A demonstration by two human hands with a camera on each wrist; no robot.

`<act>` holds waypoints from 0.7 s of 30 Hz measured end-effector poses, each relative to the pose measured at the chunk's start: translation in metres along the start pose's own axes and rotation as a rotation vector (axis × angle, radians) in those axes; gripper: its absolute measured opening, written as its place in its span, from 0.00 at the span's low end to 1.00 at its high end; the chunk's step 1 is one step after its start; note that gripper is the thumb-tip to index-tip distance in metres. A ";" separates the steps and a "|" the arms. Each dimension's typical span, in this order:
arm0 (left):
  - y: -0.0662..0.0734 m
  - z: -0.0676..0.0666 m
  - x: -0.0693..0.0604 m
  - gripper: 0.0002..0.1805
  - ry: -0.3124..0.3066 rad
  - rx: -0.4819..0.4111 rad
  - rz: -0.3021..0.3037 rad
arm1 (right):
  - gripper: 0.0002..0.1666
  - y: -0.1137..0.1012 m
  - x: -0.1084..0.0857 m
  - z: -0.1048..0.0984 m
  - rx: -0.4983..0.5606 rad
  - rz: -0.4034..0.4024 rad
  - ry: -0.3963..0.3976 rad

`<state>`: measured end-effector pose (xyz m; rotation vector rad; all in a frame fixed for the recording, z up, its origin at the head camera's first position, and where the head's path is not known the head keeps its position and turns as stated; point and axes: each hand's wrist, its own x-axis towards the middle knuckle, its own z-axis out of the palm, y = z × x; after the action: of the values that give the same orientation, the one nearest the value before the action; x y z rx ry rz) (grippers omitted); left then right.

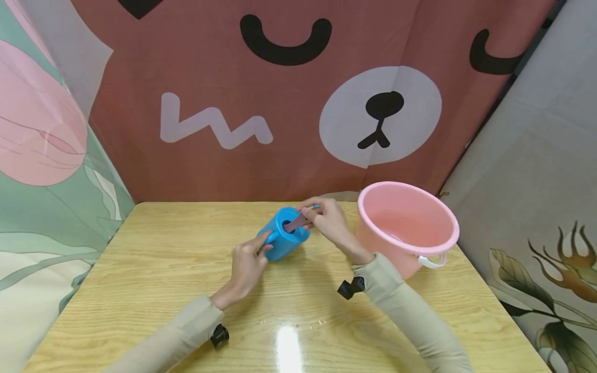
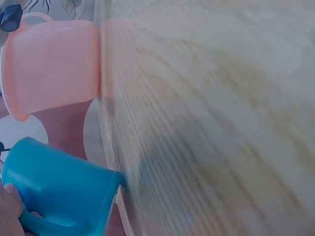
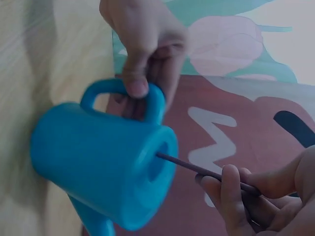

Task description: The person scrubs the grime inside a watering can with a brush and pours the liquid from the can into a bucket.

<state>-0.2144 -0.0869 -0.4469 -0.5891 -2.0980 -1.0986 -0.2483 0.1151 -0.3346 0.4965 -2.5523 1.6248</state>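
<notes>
A blue watering can (image 1: 283, 247) stands near the middle of the table, its round top hole facing up. My left hand (image 1: 249, 264) grips the can's loop handle (image 3: 156, 103), fingers curled through it. Between thumb and fingers, my right hand (image 1: 330, 220) pinches a thin, flat, mauve-brown stick-like tool (image 1: 296, 223). Its far end goes into the hole (image 3: 160, 162) and is hidden inside. Seen from the right wrist, the tool looks narrow and edge-on; its exact kind is unclear. The spout (image 3: 96, 223) lies on the side away from the handle.
A pink bucket (image 1: 373, 228) with a white handle (image 1: 432, 262) stands to the right, close to my right forearm. The wooden table (image 1: 177, 248) ends at a curtain (image 1: 210, 171) printed with a bear; another patterned cloth (image 1: 527, 207) hangs at the right.
</notes>
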 end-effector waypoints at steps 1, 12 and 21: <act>0.000 0.000 0.000 0.17 0.001 0.003 0.001 | 0.10 -0.001 0.000 -0.002 -0.023 -0.016 0.001; -0.002 0.001 0.001 0.16 0.001 -0.005 -0.002 | 0.11 0.010 -0.002 0.015 -0.355 -0.221 0.023; -0.003 0.001 -0.001 0.17 0.019 0.000 -0.007 | 0.15 0.009 0.001 0.013 -0.352 -0.285 -0.037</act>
<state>-0.2160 -0.0878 -0.4495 -0.5691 -2.0851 -1.1040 -0.2510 0.1065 -0.3479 0.8113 -2.5667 1.0564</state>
